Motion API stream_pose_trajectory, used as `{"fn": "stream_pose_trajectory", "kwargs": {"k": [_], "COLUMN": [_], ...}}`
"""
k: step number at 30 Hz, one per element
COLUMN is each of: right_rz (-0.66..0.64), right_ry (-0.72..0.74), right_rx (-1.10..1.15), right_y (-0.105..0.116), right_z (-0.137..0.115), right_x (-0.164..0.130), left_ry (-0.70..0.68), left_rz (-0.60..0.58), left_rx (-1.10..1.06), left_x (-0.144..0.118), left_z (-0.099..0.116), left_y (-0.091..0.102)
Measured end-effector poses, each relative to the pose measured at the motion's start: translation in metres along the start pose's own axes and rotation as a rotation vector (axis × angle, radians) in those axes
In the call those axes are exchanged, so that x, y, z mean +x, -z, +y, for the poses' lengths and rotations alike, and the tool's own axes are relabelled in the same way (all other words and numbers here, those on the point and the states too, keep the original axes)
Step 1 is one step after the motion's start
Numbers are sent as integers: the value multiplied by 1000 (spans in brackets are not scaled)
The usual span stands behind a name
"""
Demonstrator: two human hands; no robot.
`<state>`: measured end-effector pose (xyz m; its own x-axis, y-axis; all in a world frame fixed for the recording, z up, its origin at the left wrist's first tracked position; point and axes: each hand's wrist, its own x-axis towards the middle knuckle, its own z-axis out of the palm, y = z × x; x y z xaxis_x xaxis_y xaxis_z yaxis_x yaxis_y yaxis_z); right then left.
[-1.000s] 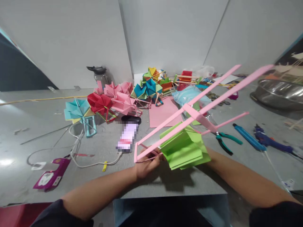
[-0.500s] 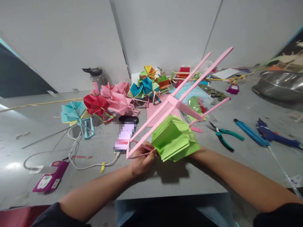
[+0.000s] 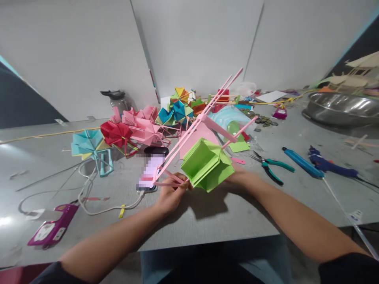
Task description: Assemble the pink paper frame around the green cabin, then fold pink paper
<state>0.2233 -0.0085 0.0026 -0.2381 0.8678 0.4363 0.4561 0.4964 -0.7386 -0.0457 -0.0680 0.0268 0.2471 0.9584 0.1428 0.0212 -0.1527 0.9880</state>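
My left hand (image 3: 170, 194) grips the near end of a pink stick frame (image 3: 204, 118), two long parallel rails that slant up and away to the right. A folded green paper piece (image 3: 205, 163) hangs on that frame. My right hand (image 3: 237, 176) holds the green piece from behind and is mostly hidden by it. Both hands are just above the grey table (image 3: 225, 225), close to its front edge.
A blurred phone (image 3: 149, 172) on a white cable lies just left of my hands. Behind stand several folded paper wheels in pink (image 3: 145, 130), red (image 3: 115, 134) and blue (image 3: 89, 142). Green-handled pliers (image 3: 271, 167), a blue glue gun (image 3: 328, 165) and a metal bowl (image 3: 340, 108) sit to the right.
The pink frame has swung from leaning far right to pointing more away from me, and the green piece has turned with it. The camera view has shifted slightly.
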Motion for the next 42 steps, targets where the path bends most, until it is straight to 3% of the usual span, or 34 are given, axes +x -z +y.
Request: {"fn": "stream_pose_trajectory", "kwargs": {"k": [2, 7, 11, 14, 19, 24, 29, 33, 38, 42], "right_rz": [41, 432, 441, 440, 504, 494, 530, 561, 605, 638], "right_ry": [-5, -10, 100, 199, 458, 579, 597, 623, 782, 847], "right_rx": [40, 388, 530, 429, 40, -184, -371, -432, -468, -489], "right_y": [24, 61, 67, 66, 67, 81, 91, 94, 94, 93], "right_z": [3, -2, -14, -21, -20, -18, -16, -17, -31, -32], "right_x": [6, 14, 9, 4, -1, -1, -1, -3, -3, -2], "left_ry": [57, 155, 174, 187, 212, 202, 227, 216, 220, 142], "left_rz": [-12, -26, -74, -130, -183, -198, -187, -179, -205, -153], "left_rx": [-55, -103, -129, -157, -135, -131, -131, -121, -52, -7], "left_x": [2, 8, 12, 16, 23, 21, 19, 22, 28, 27], "left_z": [-2, -9, -11, -11, -15, -15, -19, -26, -22, -19], "left_y": [0, 2, 8, 13, 18, 19, 22, 28, 32, 30]}}
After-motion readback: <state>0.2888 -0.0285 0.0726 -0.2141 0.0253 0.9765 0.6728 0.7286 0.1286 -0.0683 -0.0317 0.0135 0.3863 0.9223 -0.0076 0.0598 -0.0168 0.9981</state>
